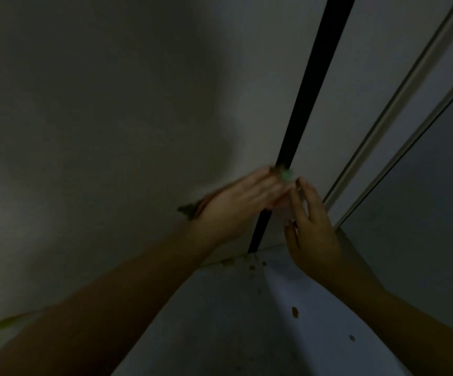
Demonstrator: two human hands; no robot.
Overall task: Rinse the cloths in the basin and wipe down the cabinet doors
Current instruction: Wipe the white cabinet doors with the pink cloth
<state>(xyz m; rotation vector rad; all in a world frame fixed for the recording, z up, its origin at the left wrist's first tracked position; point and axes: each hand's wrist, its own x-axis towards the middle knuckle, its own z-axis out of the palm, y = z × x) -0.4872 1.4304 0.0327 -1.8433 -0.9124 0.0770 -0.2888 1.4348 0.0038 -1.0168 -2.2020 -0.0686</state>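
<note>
The view is dim and blurred. My left hand (236, 204) lies flat on the left cabinet door (111, 118), pressing a dark green cloth (188, 210) whose edges stick out at the wrist and at the fingertips. My right hand (312, 226) is on the right cabinet door (355, 104), just across the black gap (306, 104) between the doors. A pale cloth (281, 210) shows faintly between its thumb and fingers. The two hands nearly touch at the fingertips.
A pale frame strip (399, 112) runs diagonally right of the right door, with a darker panel (423, 213) beyond it. Below the doors is a bluish surface (247, 321) with several small dark spots. No basin is in view.
</note>
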